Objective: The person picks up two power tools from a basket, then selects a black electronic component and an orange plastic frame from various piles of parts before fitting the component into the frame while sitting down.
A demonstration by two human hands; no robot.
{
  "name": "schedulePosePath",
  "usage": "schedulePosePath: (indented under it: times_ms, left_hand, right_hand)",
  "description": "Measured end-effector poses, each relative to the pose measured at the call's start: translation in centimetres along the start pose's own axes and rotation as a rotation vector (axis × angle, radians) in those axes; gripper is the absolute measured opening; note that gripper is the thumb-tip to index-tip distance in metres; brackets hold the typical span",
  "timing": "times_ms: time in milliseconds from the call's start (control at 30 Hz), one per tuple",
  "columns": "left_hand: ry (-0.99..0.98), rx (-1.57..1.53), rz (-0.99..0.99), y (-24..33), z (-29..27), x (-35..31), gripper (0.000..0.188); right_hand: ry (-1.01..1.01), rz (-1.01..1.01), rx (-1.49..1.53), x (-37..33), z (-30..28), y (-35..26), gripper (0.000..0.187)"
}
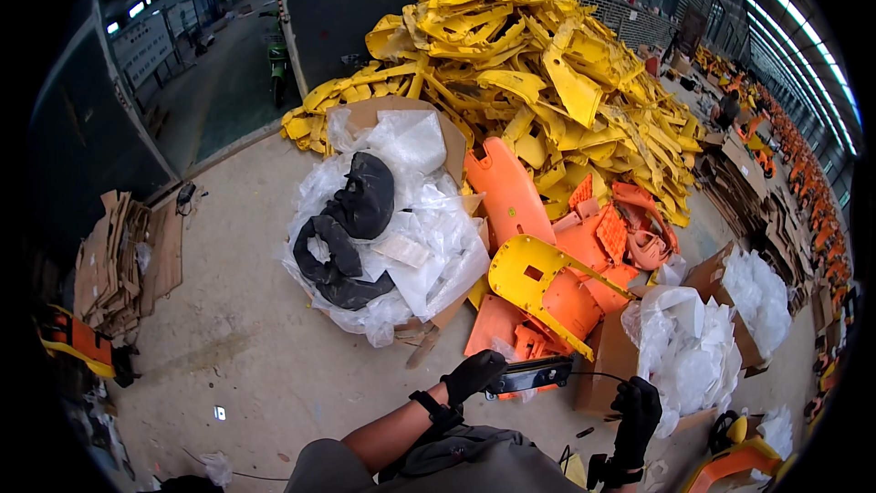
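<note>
My left hand (474, 376), in a black glove, is closed on the left end of a black, flat, oblong part (534, 376). A thin black cable (595, 374) runs from the part's right end to my right hand (637, 409). That hand is gloved in black too, and its fingers are curled around the cable. The part hangs in front of me, over the near edge of the orange plastic panels (573, 301). A yellow curved panel (525, 274) with a square hole lies on top of them.
A tall heap of yellow plastic panels (566, 82) rises behind. Left of centre, a carton overflows with clear plastic wrap (429, 155) and black foam pieces (365, 196). More cartons of wrap (689, 338) stand at right. Flattened cardboard (114, 256) leans at far left.
</note>
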State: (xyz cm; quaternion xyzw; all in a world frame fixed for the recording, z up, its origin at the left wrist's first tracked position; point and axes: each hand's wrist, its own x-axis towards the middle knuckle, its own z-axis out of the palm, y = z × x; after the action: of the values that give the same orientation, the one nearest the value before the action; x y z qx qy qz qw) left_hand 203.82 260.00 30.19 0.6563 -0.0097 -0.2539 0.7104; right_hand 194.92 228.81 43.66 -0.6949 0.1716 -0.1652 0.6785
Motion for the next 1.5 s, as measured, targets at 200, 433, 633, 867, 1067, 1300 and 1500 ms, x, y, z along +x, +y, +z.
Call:
schedulePosePath:
  times_ms: [200, 433, 633, 867, 1067, 1300, 1500]
  left_hand:
    - [-0.039, 0.046, 0.003, -0.7, -0.1, 0.2, 0.029]
    - [-0.029, 0.006, -0.042, -1.1, 0.2, 0.2, 0.025]
    - [-0.053, -0.02, -0.109, -1.2, 0.6, 0.4, 0.029]
    - [-0.08, 0.034, -0.175, 0.5, 0.9, -0.2, 0.03]
    - [-0.061, -0.035, -0.06, 2.2, 1.5, -0.9, 0.019]
    - [-0.111, 0.131, -0.08, 1.2, 1.7, -0.2, 0.03]
    - [-0.157, 0.136, -0.097, 1.2, 2.2, -0.2, 0.033]
  right_hand:
    - [-0.052, -0.039, -0.08, -0.4, -0.2, -0.2, 0.016]
    - [-0.185, 0.101, 0.004, -1.1, 0.1, -0.2, 0.018]
    - [-0.273, 0.155, 0.048, -1.3, 0.1, -0.2, 0.022]
    - [-0.364, 0.144, 0.018, -1.5, 0.1, -0.5, 0.024]
    - [-0.26, 0.132, -0.014, -1.7, 0.0, -0.8, 0.016]
    - [-0.197, 0.104, 0.049, -2.0, -0.9, 0.0, 0.016]
    - [-0.15, 0.114, 0.067, -2.4, -1.6, 0.2, 0.017]
